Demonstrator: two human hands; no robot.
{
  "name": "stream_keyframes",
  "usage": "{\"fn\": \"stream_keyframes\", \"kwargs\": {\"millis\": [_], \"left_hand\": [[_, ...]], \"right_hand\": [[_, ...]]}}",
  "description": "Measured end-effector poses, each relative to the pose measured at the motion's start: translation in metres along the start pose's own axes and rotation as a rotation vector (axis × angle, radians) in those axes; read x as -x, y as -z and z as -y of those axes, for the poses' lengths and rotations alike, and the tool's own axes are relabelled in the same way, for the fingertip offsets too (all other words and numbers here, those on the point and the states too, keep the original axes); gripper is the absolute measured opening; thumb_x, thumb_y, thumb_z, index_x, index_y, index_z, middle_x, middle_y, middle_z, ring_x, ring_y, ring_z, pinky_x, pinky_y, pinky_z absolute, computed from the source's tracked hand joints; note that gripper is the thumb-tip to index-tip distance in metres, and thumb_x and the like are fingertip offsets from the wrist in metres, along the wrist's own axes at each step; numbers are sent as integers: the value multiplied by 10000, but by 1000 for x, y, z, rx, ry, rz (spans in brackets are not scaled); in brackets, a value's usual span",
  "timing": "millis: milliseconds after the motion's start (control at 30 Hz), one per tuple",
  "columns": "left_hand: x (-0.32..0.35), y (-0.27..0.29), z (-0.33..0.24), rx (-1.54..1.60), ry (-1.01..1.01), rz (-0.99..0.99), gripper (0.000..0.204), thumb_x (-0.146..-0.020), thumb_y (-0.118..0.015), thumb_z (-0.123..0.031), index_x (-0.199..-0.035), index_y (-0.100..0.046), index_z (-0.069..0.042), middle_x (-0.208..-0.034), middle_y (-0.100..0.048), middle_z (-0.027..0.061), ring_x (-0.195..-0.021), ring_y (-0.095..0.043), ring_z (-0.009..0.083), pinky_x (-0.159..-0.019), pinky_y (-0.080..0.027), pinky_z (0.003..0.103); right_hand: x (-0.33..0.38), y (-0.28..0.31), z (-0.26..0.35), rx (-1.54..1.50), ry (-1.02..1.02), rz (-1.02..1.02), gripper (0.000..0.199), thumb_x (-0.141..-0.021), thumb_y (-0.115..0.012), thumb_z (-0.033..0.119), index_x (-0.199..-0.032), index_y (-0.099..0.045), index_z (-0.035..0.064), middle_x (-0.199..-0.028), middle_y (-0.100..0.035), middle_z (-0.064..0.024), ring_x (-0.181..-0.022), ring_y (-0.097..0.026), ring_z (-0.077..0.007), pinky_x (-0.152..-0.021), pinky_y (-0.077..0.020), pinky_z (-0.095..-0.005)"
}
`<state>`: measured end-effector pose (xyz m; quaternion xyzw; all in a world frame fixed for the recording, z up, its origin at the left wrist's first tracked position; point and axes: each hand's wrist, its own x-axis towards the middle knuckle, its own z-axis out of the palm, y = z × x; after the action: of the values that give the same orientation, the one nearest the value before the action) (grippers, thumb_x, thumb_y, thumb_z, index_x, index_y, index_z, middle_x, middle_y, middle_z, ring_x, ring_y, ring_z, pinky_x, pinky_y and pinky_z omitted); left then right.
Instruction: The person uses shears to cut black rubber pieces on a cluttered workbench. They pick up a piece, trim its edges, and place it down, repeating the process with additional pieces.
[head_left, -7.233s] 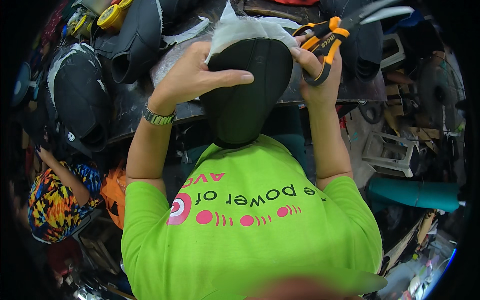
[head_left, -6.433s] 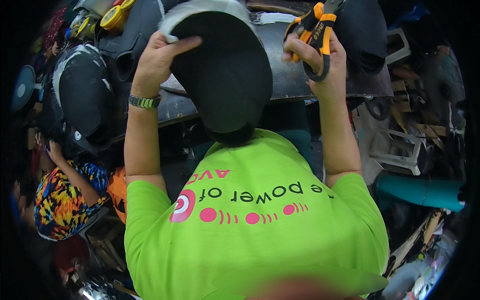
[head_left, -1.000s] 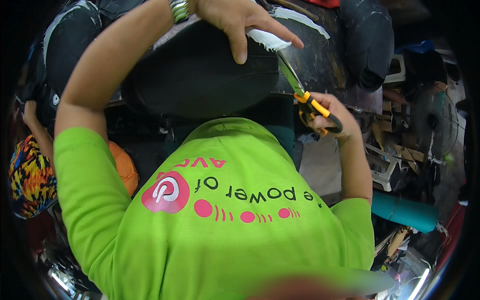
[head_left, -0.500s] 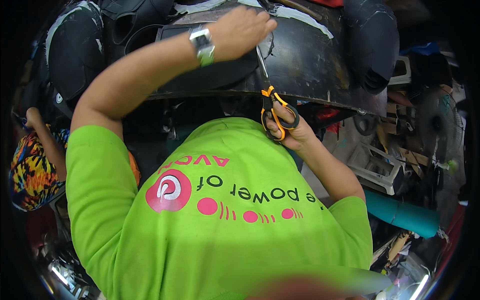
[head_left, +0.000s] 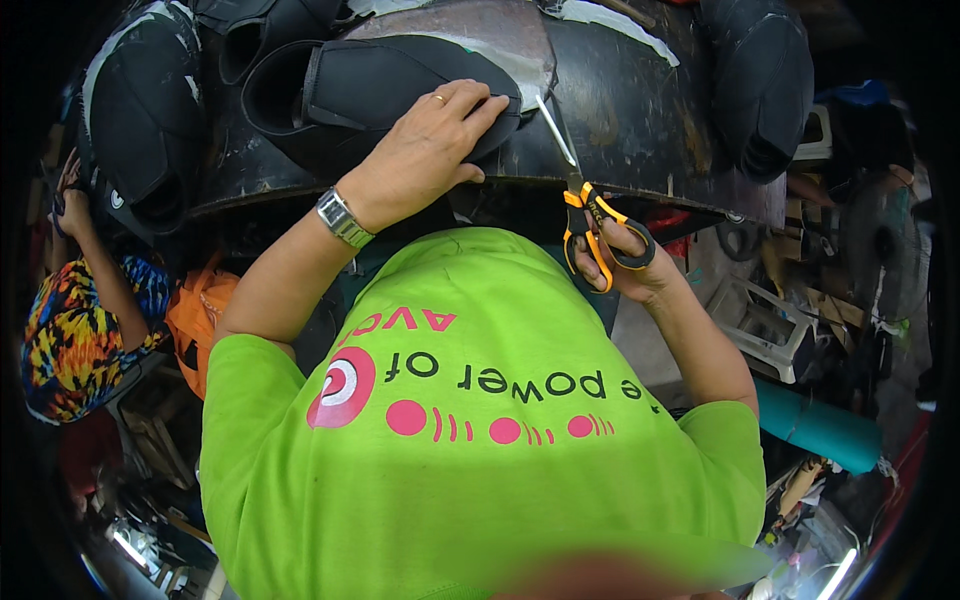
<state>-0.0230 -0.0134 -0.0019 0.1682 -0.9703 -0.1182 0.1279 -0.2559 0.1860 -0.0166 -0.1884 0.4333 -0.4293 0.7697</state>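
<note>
A black shoe lies on its side across the near part of the dark work surface, its opening to the left and its toe to the right. My left hand grips it by the toe end, fingers over the top and thumb at the near side. Just right of the toe, scissors with orange and black handles point up and away, their blades slightly apart. My right hand has its fingers through the handle loops. Between the blade tips and the toe shows a whitish patch on the surface.
More black shoes stand around: one at the left, one at the right and one behind. The curved table edge runs just beyond my body. At the far left is another person's arm. A grey plastic stool lies at right.
My left hand has come down and left from above the blades onto the shoe's toe. The scissors have shifted right, and their blades now stand apart.
</note>
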Motion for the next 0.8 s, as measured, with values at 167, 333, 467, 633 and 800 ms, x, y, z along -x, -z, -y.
{"fn": "stream_keyframes", "kwargs": {"millis": [167, 333, 467, 633, 800], "left_hand": [[1, -5, -1, -125, -72, -57, 625, -802, -683, -65, -1382, -470, 31, -1303, -513, 194, -1290, -469, 317, -1094, -390, 386], [3, -12, 1, -43, -31, -153, 530, -814, -606, 6, -1335, -511, 35, -1302, -522, 222, -1227, -529, 342, -1066, -429, 396], [5, -14, 5, 65, 5, -183, 488, -820, -612, 5, -1300, -533, 40, -1320, -526, 228, -1208, -550, 358, -1060, -441, 408], [5, -18, 3, 16, -20, -197, 498, -825, -649, -34, -1304, -534, 35, -1327, -529, 219, -1260, -518, 344, -1087, -417, 406], [6, -17, 2, -16, -13, -190, 507, -821, -665, -49, -1305, -535, 34, -1329, -520, 207, -1271, -504, 331, -1083, -413, 406]], "right_hand": [[0, -3, -8, 1, -54, -21, 505, -894, -681, 502, -1077, -593, 40, -681, -614, -70, -499, -563, -101, -508, -450, -212], [2, -5, -7, -30, -80, 32, 481, -902, -680, 486, -1067, -596, 42, -691, -619, -79, -533, -590, -112, -518, -477, -226], [3, -8, -4, 9, -122, -30, 464, -904, -678, 482, -1052, -604, 48, -696, -620, -86, -555, -605, -126, -512, -488, -242], [1, -10, -2, 12, -132, -26, 452, -905, -676, 478, -1034, -608, 49, -696, -621, -88, -549, -604, -134, -505, -484, -245], [7, -9, 0, 34, -140, -68, 523, -868, -711, 494, -1078, -583, 32, -682, -616, -91, -504, -589, -128, -479, -472, -223]]}}
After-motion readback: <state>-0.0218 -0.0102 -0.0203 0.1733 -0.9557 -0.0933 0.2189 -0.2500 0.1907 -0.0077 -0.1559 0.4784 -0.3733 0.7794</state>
